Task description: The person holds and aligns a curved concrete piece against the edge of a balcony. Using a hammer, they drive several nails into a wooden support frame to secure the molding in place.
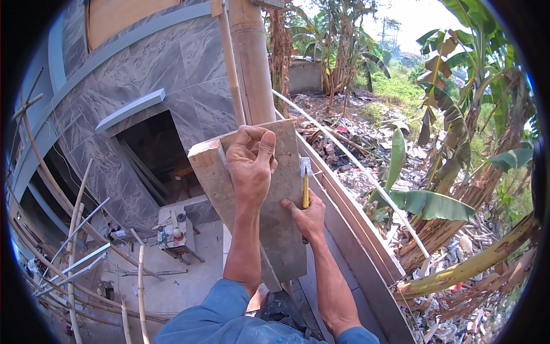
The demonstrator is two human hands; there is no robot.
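Observation:
My left hand (251,165) is raised in front of a cement-stained wooden board (286,243), its fingers curled and the thumb pressed to them. Whatever is in the pinch, if anything, is too small to make out. At the board's right edge, my right hand (310,217) is closed round a hammer (305,182) with a yellow handle. The hammer's metal head points up, and my thumb rests against the board's face. A wooden block or beam end (206,150) meets the board on its upper left. Behind them rises a thick round post (254,63) with a thin bamboo pole (230,69) beside it.
A grey marble-tiled wall (189,74) with a dark opening (160,155) stands left. Below are a small cluttered table (175,232) and several bamboo poles (141,292). Right of a low wall (344,229), a white pole (355,166) slants past banana plants (458,126) and rubble.

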